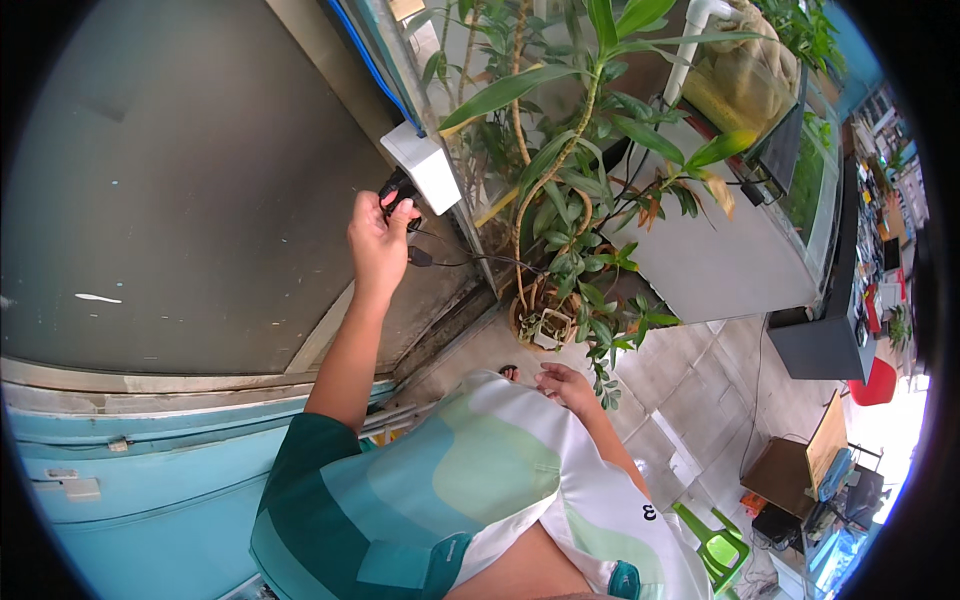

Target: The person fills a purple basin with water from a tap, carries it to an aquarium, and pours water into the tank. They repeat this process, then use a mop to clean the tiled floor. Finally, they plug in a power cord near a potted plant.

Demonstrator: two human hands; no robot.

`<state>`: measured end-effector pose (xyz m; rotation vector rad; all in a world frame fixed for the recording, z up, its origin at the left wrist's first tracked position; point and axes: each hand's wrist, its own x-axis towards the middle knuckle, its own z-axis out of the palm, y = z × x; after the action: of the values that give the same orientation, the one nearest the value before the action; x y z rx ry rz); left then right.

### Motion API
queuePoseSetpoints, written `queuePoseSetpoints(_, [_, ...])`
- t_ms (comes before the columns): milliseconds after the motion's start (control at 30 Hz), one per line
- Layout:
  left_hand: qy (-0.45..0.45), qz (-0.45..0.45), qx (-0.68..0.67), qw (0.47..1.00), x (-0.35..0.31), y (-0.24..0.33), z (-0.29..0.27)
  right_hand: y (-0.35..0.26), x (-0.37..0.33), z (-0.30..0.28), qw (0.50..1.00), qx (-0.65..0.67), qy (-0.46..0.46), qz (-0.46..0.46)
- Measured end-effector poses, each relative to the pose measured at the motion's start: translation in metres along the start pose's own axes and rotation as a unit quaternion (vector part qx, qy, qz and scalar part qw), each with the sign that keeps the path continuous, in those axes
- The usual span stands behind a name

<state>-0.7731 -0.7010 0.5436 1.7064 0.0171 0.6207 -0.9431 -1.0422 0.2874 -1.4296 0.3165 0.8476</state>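
While the left hand [378,238] is raised to the corner of a grey wall, its fingers [392,208] curl tightly round a small black plug [397,190], which sits just below and to the left of a white box [427,165] fixed on the metal frame; the plug's long axis runs roughly from the palm up and to the right toward that box, though its far end is too small and dark to read clearly; most of the plug is hidden inside the grip, with only its upper part showing above the knuckles and a dark bit by the thumb side; a thin black cable [470,260] leaves from under the hand and trails right toward a potted plant [560,200], whose brown pot [527,330] stands on the floor beside a white cabinet [715,255]; the fingers are pressed together, folded closed on the plug rather than spread. The right hand [565,385] hangs low beside the person's green and white shirt [440,480], near the pot but not touching it; its fingers look loosely bent and hold nothing that can be seen; a blue cable [365,55] runs down the frame to the white box.
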Motion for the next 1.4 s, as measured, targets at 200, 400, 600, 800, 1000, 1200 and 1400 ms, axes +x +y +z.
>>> queuePoseSetpoints(200, [-0.049,-0.012,-0.001,0.999,0.005,0.002,-0.009,0.001,-0.001,0.001,1.000,0.008,-0.010,0.002])
queuePoseSetpoints(400, [-0.082,-0.014,0.014,0.996,0.008,-0.013,-0.019,0.017,0.010,0.003,1.000,-0.011,-0.027,0.004])
queuePoseSetpoints(600, [-0.117,0.018,-0.031,0.993,-0.011,-0.071,-0.058,0.024,0.010,0.008,0.994,-0.108,-0.007,-0.023])
queuePoseSetpoints(800, [-0.176,-0.180,-0.070,0.965,-0.064,-0.154,-0.064,-0.034,0.006,0.048,0.948,-0.291,-0.025,-0.125])
queuePoseSetpoints(1000, [-0.185,-0.225,-0.048,0.955,-0.098,-0.154,-0.054,-0.126,0.035,0.122,0.817,-0.324,0.089,-0.468])
queuePoseSetpoints(1200, [-0.151,-0.281,-0.107,0.942,-0.134,-0.107,-0.057,-0.180,0.019,0.152,0.743,-0.478,0.154,-0.442])
queuePoseSetpoints(1400, [-0.166,-0.306,-0.070,0.935,-0.145,-0.092,-0.064,-0.184,0.001,0.174,0.678,-0.594,0.147,-0.408])
